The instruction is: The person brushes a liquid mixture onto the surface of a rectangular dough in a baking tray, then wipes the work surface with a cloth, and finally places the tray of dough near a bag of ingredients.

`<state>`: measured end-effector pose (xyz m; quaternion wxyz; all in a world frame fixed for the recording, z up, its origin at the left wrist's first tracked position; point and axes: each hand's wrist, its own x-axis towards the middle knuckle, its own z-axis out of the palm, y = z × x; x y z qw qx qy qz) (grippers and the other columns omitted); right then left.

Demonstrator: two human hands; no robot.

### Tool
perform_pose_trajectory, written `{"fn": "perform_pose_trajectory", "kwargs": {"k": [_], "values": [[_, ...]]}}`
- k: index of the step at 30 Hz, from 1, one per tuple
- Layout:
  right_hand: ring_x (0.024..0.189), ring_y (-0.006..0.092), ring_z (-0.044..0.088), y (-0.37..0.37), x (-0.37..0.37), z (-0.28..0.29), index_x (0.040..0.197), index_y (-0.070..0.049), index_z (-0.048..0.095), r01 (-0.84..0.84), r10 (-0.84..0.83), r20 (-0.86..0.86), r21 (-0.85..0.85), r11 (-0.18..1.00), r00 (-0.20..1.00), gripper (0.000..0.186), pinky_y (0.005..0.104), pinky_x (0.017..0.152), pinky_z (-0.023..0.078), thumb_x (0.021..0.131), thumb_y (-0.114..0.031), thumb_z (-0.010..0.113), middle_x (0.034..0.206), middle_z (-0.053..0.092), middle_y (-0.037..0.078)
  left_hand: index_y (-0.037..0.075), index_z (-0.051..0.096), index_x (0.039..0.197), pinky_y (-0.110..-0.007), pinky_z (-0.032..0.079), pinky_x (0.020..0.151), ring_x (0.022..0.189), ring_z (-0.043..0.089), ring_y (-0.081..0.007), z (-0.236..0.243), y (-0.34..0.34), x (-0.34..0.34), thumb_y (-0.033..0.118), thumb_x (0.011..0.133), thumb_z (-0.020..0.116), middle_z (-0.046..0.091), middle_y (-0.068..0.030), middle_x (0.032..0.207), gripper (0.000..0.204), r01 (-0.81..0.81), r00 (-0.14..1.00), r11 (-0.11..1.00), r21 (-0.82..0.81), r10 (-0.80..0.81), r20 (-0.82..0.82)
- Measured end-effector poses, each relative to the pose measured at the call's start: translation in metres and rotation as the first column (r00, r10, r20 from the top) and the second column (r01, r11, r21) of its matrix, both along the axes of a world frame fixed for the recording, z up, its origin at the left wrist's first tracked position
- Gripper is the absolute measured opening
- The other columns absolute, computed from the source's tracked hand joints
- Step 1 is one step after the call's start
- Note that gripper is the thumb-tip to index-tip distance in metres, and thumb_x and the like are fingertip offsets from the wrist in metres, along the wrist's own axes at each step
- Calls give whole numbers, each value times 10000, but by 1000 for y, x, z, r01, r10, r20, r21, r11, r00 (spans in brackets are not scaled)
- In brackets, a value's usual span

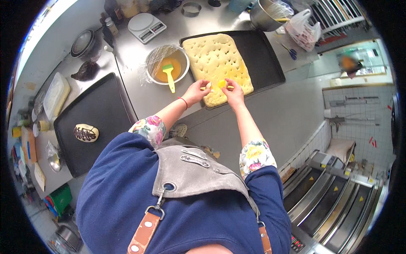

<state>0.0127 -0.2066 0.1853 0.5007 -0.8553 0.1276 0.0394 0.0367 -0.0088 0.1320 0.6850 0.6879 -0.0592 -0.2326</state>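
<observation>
"Where are our hands?"

"Both are over the near end of the dough (215, 53), at six o'clock on it. Our left hand (196, 92) pinches a small pale bit (208, 85), and our right hand (235, 95) pinches a yellow bit (222, 83). They are too tiny for us to say what they are."

"And where does the dough sit?"

"On the big dark tray (264, 55), over on its nine o'clock side."

"How do we do this part well?"

"We should pinch lightly and work low, with just our fingertips. The dough looks soft and has lots of little dents, so a wrist leaning on it could squash it."

"What might we bump?"

"The bowl (187, 70) at nine o'clock, just beside the tray. The brush (169, 77) in it pokes its handle over the rim toward six o'clock, near our left arm. We'd better lift that arm high when we move it."

"Is there room to go?"

"Yes, at three o'clock, where the bare part of the tray shows. But the tray's near side is close to the front edge of the counter (177, 31), so we shouldn't push down there."
</observation>
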Motion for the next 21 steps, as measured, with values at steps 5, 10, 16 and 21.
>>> {"fn": "perform_pose_trajectory", "kwargs": {"k": [5,10,16,21], "values": [[789,212,644,-38,35,-32,1180,-51,606,-195,281,217,-349,917,935,404,312,721,552,789,15,681,1022,592,120,19,553,1218,-297,543,788,877,692,-171,10,-21,8,162,862,675,662,-104,1123,402,-121,981,944,307,67,182],[855,259,649,-66,53,10,1178,-66,590,-251,305,375,-185,950,876,370,350,742,542,824,31,635,1033,594,132,12,535,1225,-288,546,780,884,694,-164,53,-41,2,141,861,676,673,-105,1093,411,-261,956,922,285,206,209],[880,275,649,-104,76,-26,1193,-79,580,-338,495,384,-408,848,780,401,359,757,541,806,9,635,1046,594,132,66,586,1177,-325,554,785,873,690,-239,51,-73,-4,108,792,692,680,-133,1021,401,-393,898,814,427,240,369],[790,247,661,-111,94,-23,1144,-54,625,-370,389,246,-120,921,888,373,318,714,543,778,-23,694,1010,623,125,46,573,1188,-297,552,816,928,676,-181,44,-87,6,61,799,692,667,-116,1054,407,-384,914,808,446,265,306]]}}
